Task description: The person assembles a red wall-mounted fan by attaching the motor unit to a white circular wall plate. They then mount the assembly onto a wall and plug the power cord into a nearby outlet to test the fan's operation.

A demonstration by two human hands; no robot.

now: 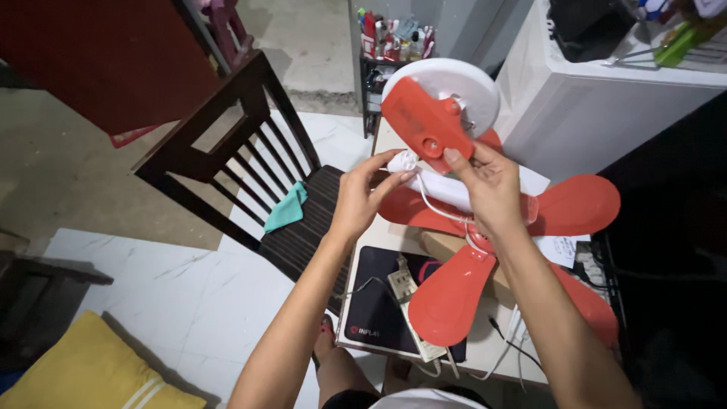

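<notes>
both hands, left hand (362, 198) and right hand (491, 185), grip one red-and-white fan (443, 113) above three red blades (575, 206).

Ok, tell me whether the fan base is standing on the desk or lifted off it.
Lifted. Both hands, left hand and right hand, hold the fan base tilted in the air above the blades and desk.

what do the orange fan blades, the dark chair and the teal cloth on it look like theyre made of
Orange fan blades: probably moulded plastic, smooth with a soft sheen and thin even edges.
Dark chair: looks like wood, stained dark brown and slightly glossy, with slats in back and seat.
Teal cloth: soft fabric, matte, crumpled into folds; the weave is too small to tell.
</notes>
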